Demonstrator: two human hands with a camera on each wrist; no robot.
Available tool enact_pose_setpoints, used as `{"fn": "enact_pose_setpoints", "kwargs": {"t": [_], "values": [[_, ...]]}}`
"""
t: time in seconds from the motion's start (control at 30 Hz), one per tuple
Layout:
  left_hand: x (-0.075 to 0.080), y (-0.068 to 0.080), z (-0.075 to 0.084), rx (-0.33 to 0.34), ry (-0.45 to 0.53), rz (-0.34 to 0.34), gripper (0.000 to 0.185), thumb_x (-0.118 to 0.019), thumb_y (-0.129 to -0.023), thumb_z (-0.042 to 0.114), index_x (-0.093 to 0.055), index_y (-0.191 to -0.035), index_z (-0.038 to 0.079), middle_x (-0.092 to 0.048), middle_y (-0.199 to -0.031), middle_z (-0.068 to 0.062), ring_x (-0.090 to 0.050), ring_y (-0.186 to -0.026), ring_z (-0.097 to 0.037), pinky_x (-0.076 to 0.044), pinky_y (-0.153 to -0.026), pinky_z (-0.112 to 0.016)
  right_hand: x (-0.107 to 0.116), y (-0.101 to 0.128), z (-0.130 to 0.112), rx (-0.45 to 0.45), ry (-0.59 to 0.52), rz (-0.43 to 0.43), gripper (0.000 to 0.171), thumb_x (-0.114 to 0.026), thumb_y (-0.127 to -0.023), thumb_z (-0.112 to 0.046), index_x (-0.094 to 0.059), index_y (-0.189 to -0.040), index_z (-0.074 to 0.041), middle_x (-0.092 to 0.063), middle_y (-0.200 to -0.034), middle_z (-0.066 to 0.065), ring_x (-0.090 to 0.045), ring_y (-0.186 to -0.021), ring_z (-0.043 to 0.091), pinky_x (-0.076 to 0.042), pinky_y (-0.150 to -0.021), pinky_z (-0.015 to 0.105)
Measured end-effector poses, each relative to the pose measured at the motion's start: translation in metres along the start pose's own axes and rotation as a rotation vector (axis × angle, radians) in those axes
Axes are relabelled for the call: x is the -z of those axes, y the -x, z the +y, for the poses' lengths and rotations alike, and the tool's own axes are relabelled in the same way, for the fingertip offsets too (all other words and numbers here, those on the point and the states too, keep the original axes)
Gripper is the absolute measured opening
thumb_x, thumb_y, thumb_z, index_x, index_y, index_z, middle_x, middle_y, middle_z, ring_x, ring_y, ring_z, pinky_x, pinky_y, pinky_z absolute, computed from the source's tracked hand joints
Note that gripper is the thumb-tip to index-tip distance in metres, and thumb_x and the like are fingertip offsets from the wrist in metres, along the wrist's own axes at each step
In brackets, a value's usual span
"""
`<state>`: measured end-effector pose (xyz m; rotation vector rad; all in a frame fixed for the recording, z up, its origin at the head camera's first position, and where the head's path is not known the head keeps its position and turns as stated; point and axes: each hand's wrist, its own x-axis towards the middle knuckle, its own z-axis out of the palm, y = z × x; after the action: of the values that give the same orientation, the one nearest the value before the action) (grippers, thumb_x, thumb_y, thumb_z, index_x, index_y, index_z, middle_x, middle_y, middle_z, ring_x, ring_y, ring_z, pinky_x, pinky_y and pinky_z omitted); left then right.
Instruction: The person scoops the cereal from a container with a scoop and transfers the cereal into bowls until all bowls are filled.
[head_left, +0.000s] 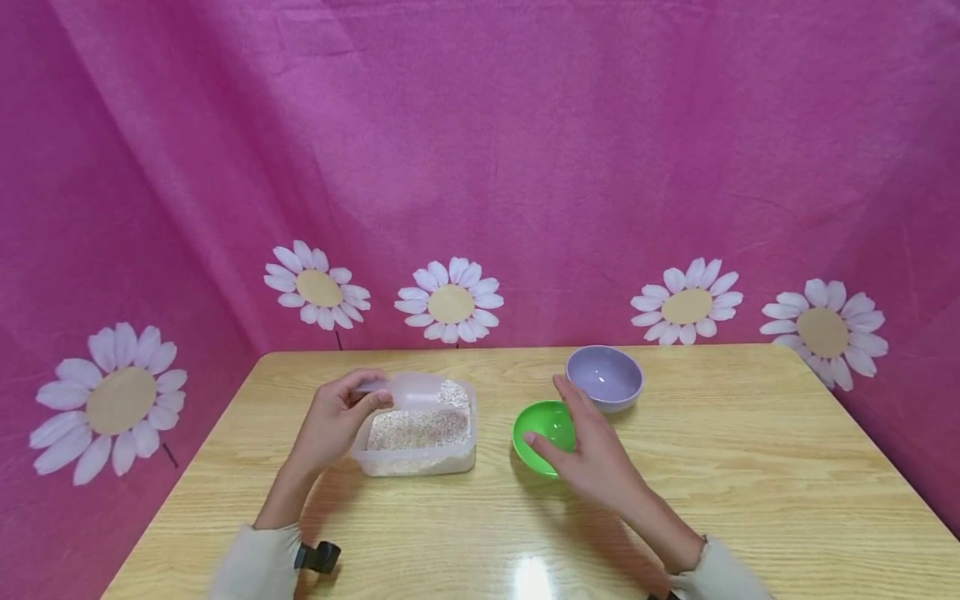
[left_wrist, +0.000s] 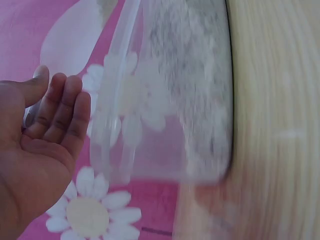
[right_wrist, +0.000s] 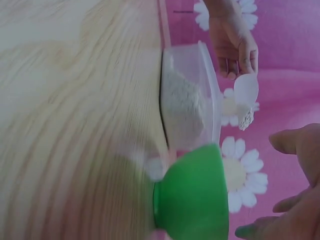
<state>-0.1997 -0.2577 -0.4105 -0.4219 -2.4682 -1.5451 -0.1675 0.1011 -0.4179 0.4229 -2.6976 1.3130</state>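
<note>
We find the left hand [head_left: 333, 417] over the near-left corner of the clear container [head_left: 417, 440], fingers and thumb curled round the handle of a translucent scoop [head_left: 420, 388]. The scoop is held above the grain [head_left: 420, 427] that fills the container to a shallow, uneven depth; the right wrist view shows a little grain in the scoop's bowl [right_wrist: 246, 117]. The left wrist view is blurred and shows only the palm [left_wrist: 35, 155] beside the container wall, so we cannot confirm from it how firmly the handle is pinched.

The right hand [head_left: 592, 454] rests at the green bowl [head_left: 543, 433], fingers extended and relaxed along its rim rather than wrapped about it; we judge this a steadying touch, not a grip. The green bowl stands on the wooden table [head_left: 750, 483] just right of the container. The lilac bowl [head_left: 604, 377] stands behind it, close by, and appears empty.

In our judgement the scoop is light, stiff plastic, best taken by the handle near its root and kept level, since loose grain will spill at any tilt. The grain is dry and free-flowing. The green bowl looks light, smooth and likely to slide on the glossy table, so it wants holding at the rim or outer wall.
</note>
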Motion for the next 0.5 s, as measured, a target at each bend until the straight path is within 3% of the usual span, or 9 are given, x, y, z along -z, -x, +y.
{"fn": "enact_pose_setpoints", "kwargs": {"t": [0.07, 0.23, 0.5], "values": [[-0.008, -0.004, 0.004, 0.019, -0.007, -0.012, 0.025, -0.068, -0.105, 0.009, -0.07, -0.128, -0.002, -0.08, -0.104, -0.02, -0.078, -0.094, -0.013, -0.059, -0.087, -0.019, 0.006, 0.003, 0.006, 0.018, 0.017, 0.027, 0.086, -0.08, -0.098, -0.032, -0.035, -0.165, -0.001, -0.039, -0.17, 0.022, -0.038, -0.158, 0.045, -0.032, -0.126, 0.065], [-0.028, -0.012, 0.015, 0.035, -0.006, -0.033, 0.024, -0.069, -0.105, 0.012, -0.072, -0.127, 0.001, -0.08, -0.105, -0.016, -0.077, -0.1, -0.029, -0.06, -0.088, -0.024, 0.015, 0.009, 0.022, 0.017, 0.053, 0.041, 0.089, -0.081, -0.097, -0.034, -0.036, -0.164, 0.001, -0.042, -0.168, 0.024, -0.042, -0.154, 0.047, -0.037, -0.122, 0.068], [-0.057, -0.016, 0.025, 0.011, -0.005, -0.077, 0.023, -0.074, -0.102, 0.011, -0.074, -0.123, 0.003, -0.08, -0.103, -0.015, -0.076, -0.094, -0.032, -0.059, -0.078, -0.026, 0.028, 0.02, 0.036, 0.008, 0.066, 0.021, 0.091, -0.081, -0.096, -0.039, -0.035, -0.164, 0.002, -0.037, -0.17, 0.025, -0.043, -0.153, 0.05, -0.041, -0.118, 0.068]]}}
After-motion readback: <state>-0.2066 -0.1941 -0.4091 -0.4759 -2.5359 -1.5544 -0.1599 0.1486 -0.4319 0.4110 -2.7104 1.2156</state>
